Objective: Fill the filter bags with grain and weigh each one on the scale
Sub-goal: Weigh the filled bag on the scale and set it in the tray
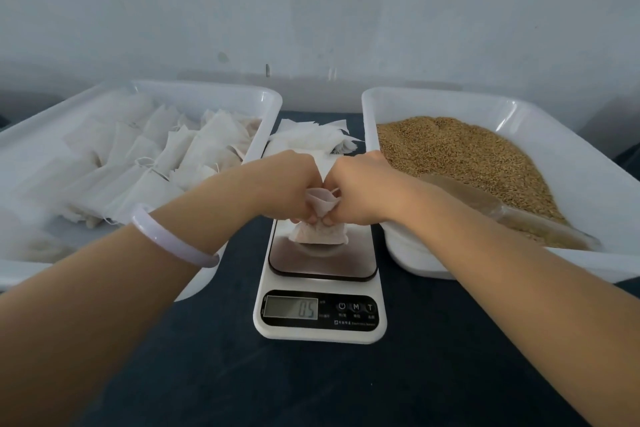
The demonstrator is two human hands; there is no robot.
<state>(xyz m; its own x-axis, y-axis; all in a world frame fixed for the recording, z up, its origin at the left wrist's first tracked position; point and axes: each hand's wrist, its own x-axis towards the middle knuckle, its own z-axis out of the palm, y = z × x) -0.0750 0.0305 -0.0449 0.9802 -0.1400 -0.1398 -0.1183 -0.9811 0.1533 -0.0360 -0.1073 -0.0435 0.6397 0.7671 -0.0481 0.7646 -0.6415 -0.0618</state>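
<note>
Forearms stretch over the scale [322, 267]: left hand [291, 184] and right hand [360, 187] both pinch the neck of a filled filter bag [317, 234], seemingly resting just beneath them. Finished-looking bags [194, 149] lie left of the hands and flat empties [311, 135] beyond, so plenty remains.

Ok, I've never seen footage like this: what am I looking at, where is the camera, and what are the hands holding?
No machine here: a person works with bare hands, and the single camera sits on their head, looking down along both arms. The left hand and right hand both pinch the top of a small filled filter bag over the scale. On the dark table, the left tray holds white filter bags, the right tray holds grain and a scoop. More loose bags lie behind the scale.
</note>
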